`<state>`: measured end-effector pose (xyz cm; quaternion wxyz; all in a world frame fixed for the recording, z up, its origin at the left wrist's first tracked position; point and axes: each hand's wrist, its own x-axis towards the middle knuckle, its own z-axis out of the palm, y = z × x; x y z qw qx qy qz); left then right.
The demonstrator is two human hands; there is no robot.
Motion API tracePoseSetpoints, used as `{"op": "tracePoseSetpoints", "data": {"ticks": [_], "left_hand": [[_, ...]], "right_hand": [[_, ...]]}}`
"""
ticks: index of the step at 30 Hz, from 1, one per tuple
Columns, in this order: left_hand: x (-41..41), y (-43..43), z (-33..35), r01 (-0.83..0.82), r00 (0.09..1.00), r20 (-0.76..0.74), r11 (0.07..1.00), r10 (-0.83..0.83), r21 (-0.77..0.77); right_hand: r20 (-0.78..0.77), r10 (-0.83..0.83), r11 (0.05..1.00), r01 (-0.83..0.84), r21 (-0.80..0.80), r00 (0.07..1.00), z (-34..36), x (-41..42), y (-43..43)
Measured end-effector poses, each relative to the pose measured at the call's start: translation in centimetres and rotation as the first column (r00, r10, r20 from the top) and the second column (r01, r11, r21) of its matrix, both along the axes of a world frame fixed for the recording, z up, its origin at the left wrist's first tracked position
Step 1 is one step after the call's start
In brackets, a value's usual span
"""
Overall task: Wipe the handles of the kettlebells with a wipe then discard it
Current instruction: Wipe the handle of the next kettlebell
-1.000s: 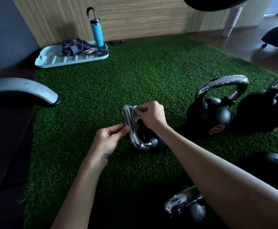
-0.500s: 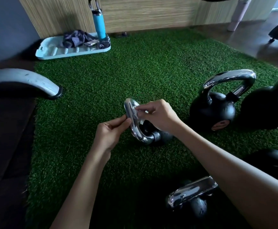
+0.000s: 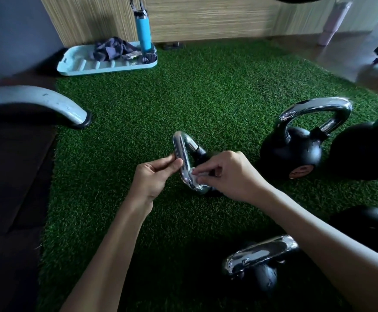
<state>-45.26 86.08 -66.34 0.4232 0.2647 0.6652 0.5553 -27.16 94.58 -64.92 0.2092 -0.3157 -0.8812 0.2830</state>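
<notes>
The wipe (image 3: pixel 193 176) is pinched in the fingertips of the right hand (image 3: pixel 226 174) and pressed onto the lower bend of the chrome handle (image 3: pixel 183 158) of the small kettlebell (image 3: pixel 208 156), which is tipped over on the turf (image 3: pixel 183 97) right under both hands. Just left of the wipe, the handle's straight bar is pinched between thumb and fingers of the left hand (image 3: pixel 154 174), so the bell is kept from rolling.

Handling-wise, the wipe looks thin, soft and probably damp, so it's best kept bunched under the fingertips and wrapped round the bar. The chrome is likely slick, more so once wetted. The bell is probably heavy for its size, so it's better steadied by the handle than lifted.

Out to the right of the right hand, two bigger kettlebells (image 3: pixel 296 152) are stood on the turf. Two more (image 3: pixel 260 260) are parked closer in, around the right forearm. Their handles are presumably left to do.

Far ahead of the left hand, a pale blue tray (image 3: pixel 82 66) is laid by the wall. A crumpled dark cloth (image 3: pixel 111 49) and some small bits are held in it, and a blue water bottle (image 3: pixel 144 32) looks to be stood at its right end. No bin can be made out.
</notes>
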Motion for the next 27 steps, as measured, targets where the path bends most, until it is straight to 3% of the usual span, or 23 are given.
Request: {"op": "tracePoseSetpoints", "data": {"ticks": [6, 11, 15, 17, 21, 24, 27], "left_hand": [[0.5, 0.1, 0.0, -0.012, 1.000, 0.000, 1.000, 0.012, 0.009], [-0.2, -0.4, -0.4, 0.017, 0.998, -0.064, 1.000, -0.017, -0.001], [-0.7, -0.6, -1.2, 0.026, 0.993, -0.115, 1.000, -0.025, 0.011], [-0.8, -0.7, -1.2, 0.030, 0.990, -0.135, 0.999, -0.031, -0.009], [-0.9, -0.6, -1.2, 0.046, 0.982, -0.180, 0.999, -0.050, -0.024], [-0.8, -0.5, -1.3, 0.046, 0.977, -0.206, 0.999, -0.049, -0.021], [-0.6, -0.5, -1.3, 0.044, 0.969, -0.242, 0.999, -0.047, -0.016]], "right_hand": [[-0.059, -0.015, 0.997, 0.019, 0.072, 0.998, -0.6, 0.4, -0.3], [0.105, -0.093, 0.994, 0.087, 0.063, 0.990, -3.0, 2.5, 0.3], [-0.022, -0.143, 0.990, 0.143, 0.012, 0.989, -2.3, 1.2, 1.9], [0.066, -0.077, 0.995, 0.081, -0.051, 0.995, -1.9, 0.2, 2.3], [0.288, 0.041, 0.999, -0.038, -0.016, 0.957, -2.2, -1.2, 2.1], [0.336, 0.055, 0.995, -0.023, -0.097, 0.940, -1.6, -1.7, 2.0], [0.249, 0.068, 0.955, 0.009, -0.297, 0.966, -0.6, -1.3, 1.8]]}}
